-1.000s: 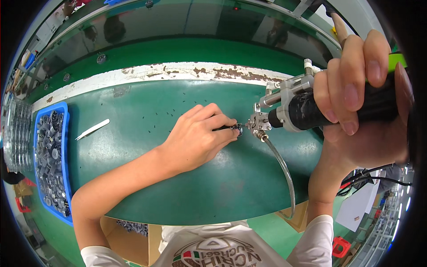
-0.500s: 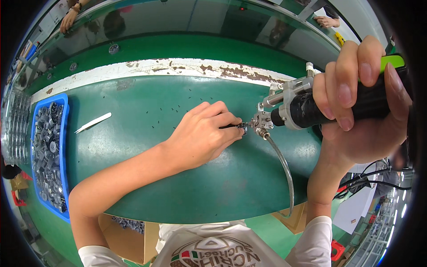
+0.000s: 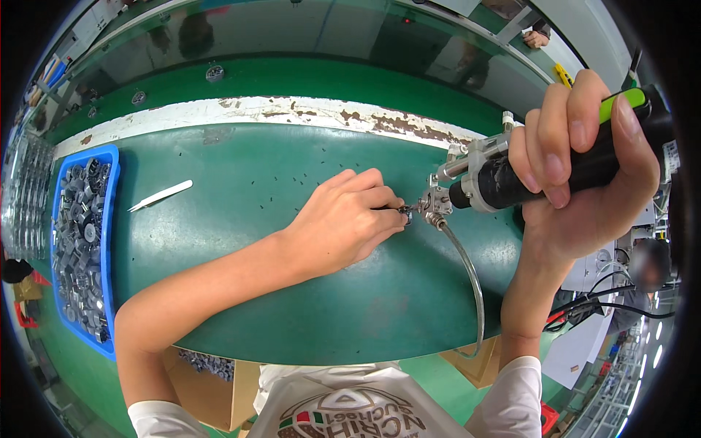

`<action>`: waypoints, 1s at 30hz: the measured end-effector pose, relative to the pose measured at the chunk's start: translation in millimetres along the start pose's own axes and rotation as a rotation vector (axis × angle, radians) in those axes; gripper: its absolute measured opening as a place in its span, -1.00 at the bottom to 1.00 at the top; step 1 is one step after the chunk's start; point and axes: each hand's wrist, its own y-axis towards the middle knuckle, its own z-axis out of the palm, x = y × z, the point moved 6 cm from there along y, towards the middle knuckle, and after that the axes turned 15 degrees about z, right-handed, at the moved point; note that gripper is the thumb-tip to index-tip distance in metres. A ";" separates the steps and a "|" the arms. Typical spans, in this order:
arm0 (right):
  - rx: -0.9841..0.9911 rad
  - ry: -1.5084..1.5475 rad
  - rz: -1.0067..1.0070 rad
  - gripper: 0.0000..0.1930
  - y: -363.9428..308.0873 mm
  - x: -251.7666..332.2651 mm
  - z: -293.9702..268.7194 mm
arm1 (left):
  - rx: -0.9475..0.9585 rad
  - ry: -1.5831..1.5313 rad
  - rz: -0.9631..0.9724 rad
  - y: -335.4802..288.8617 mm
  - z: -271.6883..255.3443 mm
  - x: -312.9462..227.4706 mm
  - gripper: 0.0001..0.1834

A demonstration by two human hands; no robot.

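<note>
My right hand (image 3: 584,171) grips a black power screwdriver (image 3: 511,179) with a green trigger, held almost level and pointing left. Its metal nose (image 3: 436,201) meets a small dark part (image 3: 404,211) pinched in the fingertips of my left hand (image 3: 343,219), which rests on the green mat (image 3: 241,219). A clear hose (image 3: 467,270) curves down from the nose toward my body. Most of the small part is hidden by my fingers.
A blue tray (image 3: 108,241) full of several grey metal parts sits at the left. White tweezers (image 3: 161,196) lie on the mat near it. Tiny dark screws (image 3: 277,175) are scattered over the mat. A worn white bench edge (image 3: 292,109) runs behind.
Both hands have stayed together at the same spot; the view has shifted slightly and the screwdriver nose sits a little closer to my left fingertips.
</note>
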 end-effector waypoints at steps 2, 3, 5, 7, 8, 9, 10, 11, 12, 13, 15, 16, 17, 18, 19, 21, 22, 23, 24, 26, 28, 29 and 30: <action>-0.049 -0.004 0.040 -0.69 -1.1 7.0 -1.8 | -0.004 -0.012 -0.011 0.9 -1.2 1.4 -0.87; -0.027 -0.028 0.007 -0.70 -2.9 14.7 -0.3 | -0.008 -0.030 -0.026 1.2 -1.4 2.9 -0.87; 0.008 -0.013 -0.105 -0.71 -11.1 33.6 0.8 | 0.017 -0.057 -0.065 0.0 -0.5 6.2 -0.81; -0.161 -0.061 -0.184 -0.71 -21.5 47.2 -9.2 | 0.045 -0.085 -0.116 -2.1 1.3 7.8 -0.76; -0.199 -0.083 -0.208 -0.71 -25.9 51.1 -12.1 | 0.049 -0.102 -0.146 -2.3 2.6 9.4 -0.71; -0.197 -0.064 -0.207 -0.71 -28.1 49.4 -14.8 | 0.040 -0.119 -0.165 -2.3 2.8 10.8 -0.65; -0.199 -0.046 -0.204 -0.71 -30.4 47.7 -17.0 | 0.052 -0.120 -0.177 -2.5 3.8 11.6 -0.65; -0.202 -0.035 -0.197 -0.71 -32.1 44.2 -18.7 | 0.035 -0.115 -0.163 -1.6 3.2 11.3 -0.63; -0.206 -0.025 -0.190 -0.70 -33.5 40.8 -19.9 | 0.036 -0.116 -0.156 -1.0 3.6 11.4 -0.60; -0.210 -0.014 -0.183 -0.70 -34.5 37.8 -20.2 | 0.023 -0.114 -0.149 -0.7 3.0 11.2 -0.60; -0.163 0.005 -0.168 -0.70 -33.1 30.0 -17.6 | 0.027 -0.110 -0.147 -1.7 2.5 10.7 -0.60; -0.139 0.018 -0.158 -0.70 -32.1 26.3 -15.7 | 0.019 -0.105 -0.149 -2.0 2.2 10.9 -0.60; -0.116 0.026 -0.147 -0.69 -30.7 23.0 -13.8 | 0.017 -0.101 -0.142 -2.1 2.3 10.4 -0.59; -0.096 0.032 -0.142 -0.69 -29.5 21.4 -12.1 | 0.025 -0.100 -0.140 -2.1 3.0 10.3 -0.58; -0.082 0.038 -0.131 -0.69 -28.3 17.9 -10.8 | 0.015 -0.097 -0.138 -2.1 2.5 10.0 -0.58; -0.063 0.046 -0.122 -0.69 -26.4 14.9 -10.0 | 0.022 -0.093 -0.139 -2.2 2.7 9.7 -0.57; -0.056 0.053 -0.121 -0.69 -26.4 14.2 -9.7 | 0.023 -0.093 -0.139 -2.3 2.4 9.7 -0.57; -0.049 0.054 -0.115 -0.69 -26.1 12.9 -9.7 | 0.029 -0.086 -0.140 -2.4 2.1 9.6 -0.57; -0.041 0.059 -0.110 -0.68 -26.2 11.2 -9.4 | 0.030 -0.083 -0.138 -2.1 2.4 9.2 -0.57; -0.025 0.065 -0.103 -0.68 -26.3 8.9 -8.9 | 0.016 -0.083 -0.134 -1.4 2.3 9.0 -0.57; -0.013 0.071 -0.097 -0.68 -26.1 7.2 -8.2 | -0.001 -0.082 -0.130 -1.5 1.6 8.7 -0.57; -0.010 0.073 -0.093 -0.68 -25.5 6.2 -7.9 | 0.007 -0.080 -0.134 -1.9 2.1 8.8 -0.57; -0.008 0.074 -0.092 -0.67 -25.2 5.9 -7.4 | 0.016 -0.081 -0.137 -2.1 2.7 9.0 -0.57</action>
